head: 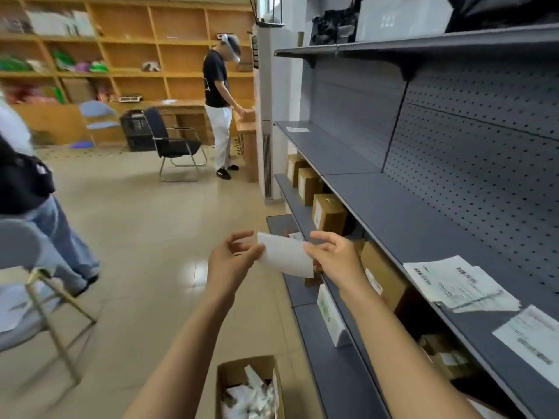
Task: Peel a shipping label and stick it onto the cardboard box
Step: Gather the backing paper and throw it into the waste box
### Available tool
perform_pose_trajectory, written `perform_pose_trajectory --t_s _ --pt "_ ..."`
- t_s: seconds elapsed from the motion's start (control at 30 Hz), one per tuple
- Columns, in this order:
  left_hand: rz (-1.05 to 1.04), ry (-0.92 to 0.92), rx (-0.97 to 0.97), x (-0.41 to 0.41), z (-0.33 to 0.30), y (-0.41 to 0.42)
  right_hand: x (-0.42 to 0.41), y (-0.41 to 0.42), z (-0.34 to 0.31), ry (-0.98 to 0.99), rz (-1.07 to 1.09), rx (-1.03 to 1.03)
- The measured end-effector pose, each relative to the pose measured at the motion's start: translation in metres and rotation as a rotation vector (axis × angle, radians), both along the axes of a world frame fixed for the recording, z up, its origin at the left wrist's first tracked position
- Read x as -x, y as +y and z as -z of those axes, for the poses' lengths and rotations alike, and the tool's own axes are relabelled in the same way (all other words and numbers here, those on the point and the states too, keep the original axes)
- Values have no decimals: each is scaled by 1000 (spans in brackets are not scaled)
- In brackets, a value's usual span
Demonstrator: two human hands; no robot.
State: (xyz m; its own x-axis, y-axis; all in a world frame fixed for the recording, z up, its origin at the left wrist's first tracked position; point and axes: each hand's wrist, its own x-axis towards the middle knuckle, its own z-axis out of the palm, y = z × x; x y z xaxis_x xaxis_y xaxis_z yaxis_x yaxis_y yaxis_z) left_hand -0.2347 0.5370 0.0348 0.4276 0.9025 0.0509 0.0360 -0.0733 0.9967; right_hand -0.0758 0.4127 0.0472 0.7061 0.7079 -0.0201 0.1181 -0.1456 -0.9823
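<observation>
step: peeling | we pinch the label between left hand and right hand, other fingers splayed | risk: adhesive curling onto itself

Label: white rectangular paper shipping label sheet, blank side showing, tilted, held in the air beside the shelving
Grip: pinched at its left and right edges (one hand each side)
Boxes: brown cardboard boxes upright on lower grey shelf, white stickers on their fronts
</observation>
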Motion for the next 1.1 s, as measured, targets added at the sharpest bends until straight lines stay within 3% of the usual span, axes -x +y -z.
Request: perform_pose_trajectory --t_s 0.43,0.63,1.1 --pt "-260 110 105 7 77 61 -19 109 95 -59 -207 182" --pt "-309 211 130 13 132 90 -9 140 159 10 -250 291" --pt "-319 494 393 37 325 97 11 155 342 94 -322 577"
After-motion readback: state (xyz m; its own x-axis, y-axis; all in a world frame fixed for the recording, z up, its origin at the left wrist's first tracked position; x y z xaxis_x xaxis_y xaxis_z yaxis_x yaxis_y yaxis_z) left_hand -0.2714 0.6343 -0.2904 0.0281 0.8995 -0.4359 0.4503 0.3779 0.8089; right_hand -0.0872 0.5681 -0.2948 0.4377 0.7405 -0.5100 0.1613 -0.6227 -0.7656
